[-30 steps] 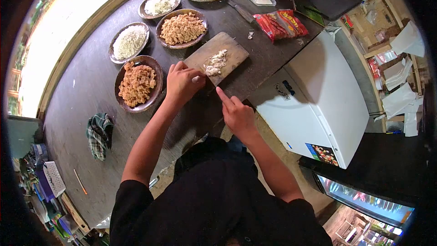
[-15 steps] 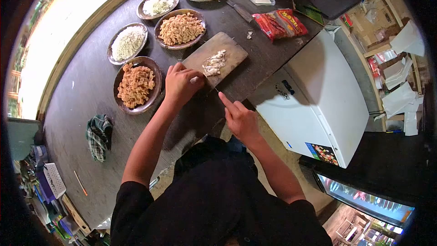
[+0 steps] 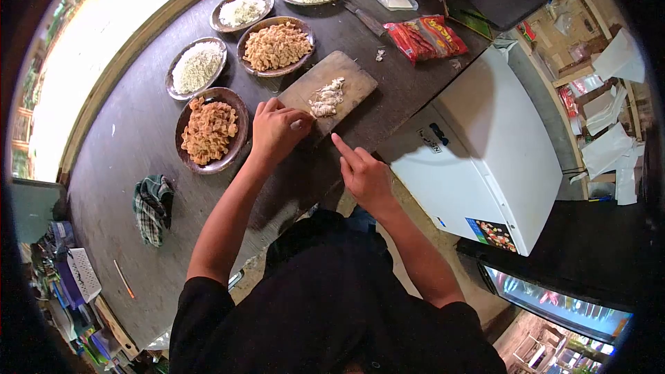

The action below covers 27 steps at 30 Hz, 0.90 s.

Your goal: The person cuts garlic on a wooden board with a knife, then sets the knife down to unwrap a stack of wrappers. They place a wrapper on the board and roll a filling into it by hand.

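Note:
A wooden cutting board (image 3: 353, 76) lies at a slant on the dark table, with a small heap of pale, thinly cut food pieces (image 3: 326, 98) on it. At the board's near left corner my left hand (image 3: 277, 128) is closed, fingers bent and pressed together; a pale bit shows by the thumb, but what it pinches is mostly hidden. My right hand (image 3: 367, 179) is wrapped round a knife, its index finger stretched along the top. Only a thin dark part of the knife (image 3: 328, 137) shows, near the board's edge.
Brown bowls of fried brown pieces (image 3: 208, 130) and of white shreds (image 3: 199, 67) stand left and beyond. A red packet (image 3: 426, 38), another knife (image 3: 364, 18) and plastic bags lie at the back. A checked cloth (image 3: 152, 209) is left; a white freezer (image 3: 478, 152) stands right.
Both hands stay almost in place at the board's near edge. The right hand and its index finger have shifted very slightly; the view has moved a little.

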{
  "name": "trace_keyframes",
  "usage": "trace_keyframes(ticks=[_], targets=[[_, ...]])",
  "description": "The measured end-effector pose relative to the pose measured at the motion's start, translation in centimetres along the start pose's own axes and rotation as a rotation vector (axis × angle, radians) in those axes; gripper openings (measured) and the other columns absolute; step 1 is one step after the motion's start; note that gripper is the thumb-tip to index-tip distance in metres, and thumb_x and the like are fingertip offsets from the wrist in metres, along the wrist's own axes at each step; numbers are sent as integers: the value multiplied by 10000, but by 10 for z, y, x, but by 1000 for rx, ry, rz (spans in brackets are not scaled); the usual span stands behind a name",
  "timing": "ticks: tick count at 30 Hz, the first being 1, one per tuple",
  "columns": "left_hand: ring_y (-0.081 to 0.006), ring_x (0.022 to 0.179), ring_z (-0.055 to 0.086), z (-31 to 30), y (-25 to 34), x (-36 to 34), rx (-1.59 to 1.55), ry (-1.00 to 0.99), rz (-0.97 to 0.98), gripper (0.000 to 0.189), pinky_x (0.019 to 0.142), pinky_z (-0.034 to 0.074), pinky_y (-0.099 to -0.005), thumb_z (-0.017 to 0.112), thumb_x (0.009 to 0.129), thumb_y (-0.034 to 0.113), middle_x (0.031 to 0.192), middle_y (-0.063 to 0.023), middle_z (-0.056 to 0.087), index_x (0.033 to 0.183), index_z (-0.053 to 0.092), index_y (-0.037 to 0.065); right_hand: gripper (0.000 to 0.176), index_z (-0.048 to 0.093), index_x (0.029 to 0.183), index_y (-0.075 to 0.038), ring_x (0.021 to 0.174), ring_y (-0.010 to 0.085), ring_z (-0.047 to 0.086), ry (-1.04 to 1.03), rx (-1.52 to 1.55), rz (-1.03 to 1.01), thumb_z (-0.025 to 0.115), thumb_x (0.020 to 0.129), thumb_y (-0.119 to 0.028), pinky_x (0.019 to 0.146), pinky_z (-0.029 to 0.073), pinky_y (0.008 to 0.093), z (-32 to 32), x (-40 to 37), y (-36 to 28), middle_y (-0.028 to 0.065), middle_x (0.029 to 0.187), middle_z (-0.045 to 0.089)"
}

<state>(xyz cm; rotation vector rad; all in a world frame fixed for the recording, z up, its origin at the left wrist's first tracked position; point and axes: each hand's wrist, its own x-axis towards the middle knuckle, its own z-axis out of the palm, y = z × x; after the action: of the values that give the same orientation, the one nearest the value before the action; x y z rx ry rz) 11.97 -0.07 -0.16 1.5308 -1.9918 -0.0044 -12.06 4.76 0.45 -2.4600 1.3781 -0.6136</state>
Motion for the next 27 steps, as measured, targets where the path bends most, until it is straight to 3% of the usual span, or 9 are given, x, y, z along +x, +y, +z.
trace_keyframes(ticks=[14, 23, 27], targets=[[-190, 901, 628, -1, 0, 1, 36, -24, -17, 120, 802, 443, -349, 803, 766, 284, 822, 30, 748, 869, 806, 222, 598, 486, 1558, -234, 542, 287, 627, 3, -93, -12, 639, 985, -151, 503, 530, 408, 15, 8, -1, 109, 806, 593], [-192, 883, 613, 2, -2, 0, -11, -9, -24, 105, 811, 453, -350, 806, 753, 250, 857, 38, 763, 853, 806, 219, 627, 460, 1570, -238, 636, 321, 639, -8, 63, -6, 635, 976, -145, 570, 548, 434, -12, -12, -4, 114, 809, 574], [-193, 882, 602, 1, -2, 1, -24, -18, -25, 107, 809, 453, -344, 806, 747, 243, 871, 41, 769, 851, 808, 217, 636, 496, 1542, -289, 679, 368, 619, -51, 117, 99, 650, 953, -105, 607, 502, 480, -9, -19, -9, 135, 799, 556]])
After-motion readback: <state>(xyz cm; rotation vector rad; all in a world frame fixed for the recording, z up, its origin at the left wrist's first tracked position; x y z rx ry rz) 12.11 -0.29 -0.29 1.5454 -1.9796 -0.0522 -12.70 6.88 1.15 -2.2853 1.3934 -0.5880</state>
